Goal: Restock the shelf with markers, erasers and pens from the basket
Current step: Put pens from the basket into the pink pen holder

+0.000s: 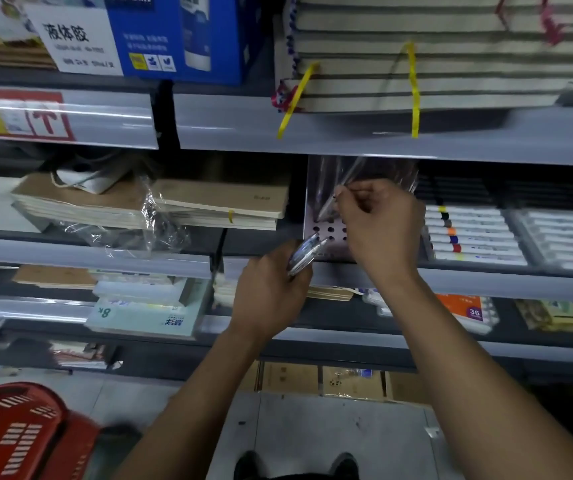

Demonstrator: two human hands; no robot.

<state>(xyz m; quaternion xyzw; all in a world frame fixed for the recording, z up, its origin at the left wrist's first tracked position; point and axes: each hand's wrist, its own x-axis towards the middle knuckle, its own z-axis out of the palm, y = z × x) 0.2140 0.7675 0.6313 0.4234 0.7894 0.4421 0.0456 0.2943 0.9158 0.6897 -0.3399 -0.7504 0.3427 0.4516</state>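
Observation:
My left hand [271, 289] grips a small bundle of clear-barrelled pens [307, 252] just in front of the middle shelf's edge [485, 278]. My right hand [380, 223] is higher, and its fingertips pinch a single pen [328, 206] over a white holder with rows of round holes [326, 233]. Clear plastic packaging [364, 171] stands behind that holder. The red basket [18, 434] sits on the floor at the lower left; its contents are hidden from here.
Trays of white markers with coloured bands [472, 233] fill the shelf to the right of the holder. Stacked notebooks [222, 202] and loose plastic wrap [146, 223] lie to the left. Bound book stacks [434, 53] and a blue box [181, 36] sit on the shelf above.

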